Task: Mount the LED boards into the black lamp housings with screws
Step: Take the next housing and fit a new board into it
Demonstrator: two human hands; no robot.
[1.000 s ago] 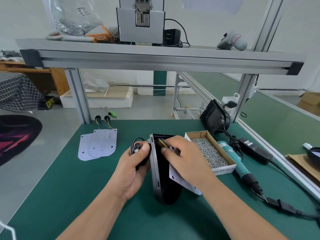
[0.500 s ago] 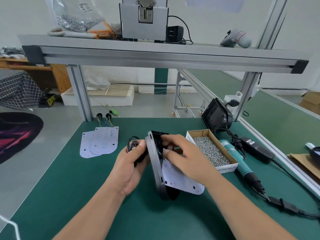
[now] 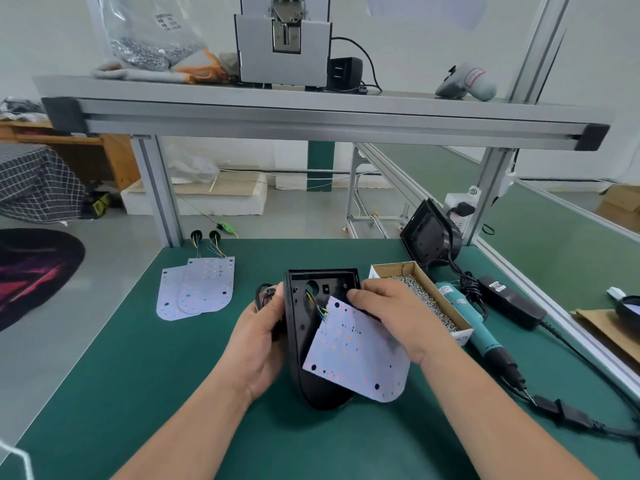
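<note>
A black lamp housing [image 3: 304, 327] is tilted up on the green mat, its open inside facing me. My left hand [image 3: 261, 344] grips its left edge together with a black cable piece [image 3: 265, 294]. My right hand [image 3: 388, 313] holds the top edge of a white LED board [image 3: 360, 351], which hangs by thin coloured wires from the housing and leans half out of it to the right. Two more LED boards [image 3: 201, 287] lie overlapped at the left. A cardboard box of screws [image 3: 429, 299] sits just right of my right hand.
A teal electric screwdriver [image 3: 478, 334] lies beside the box, its cord running along the right edge. Another black housing [image 3: 427, 237] leans against the frame post at the back right. A power adapter [image 3: 512, 301] lies on the mat. The aluminium shelf [image 3: 311, 116] spans overhead.
The housing has turned from edge-on to face me, showing its inside. The LED board has swung out and down to the right with my right hand.
</note>
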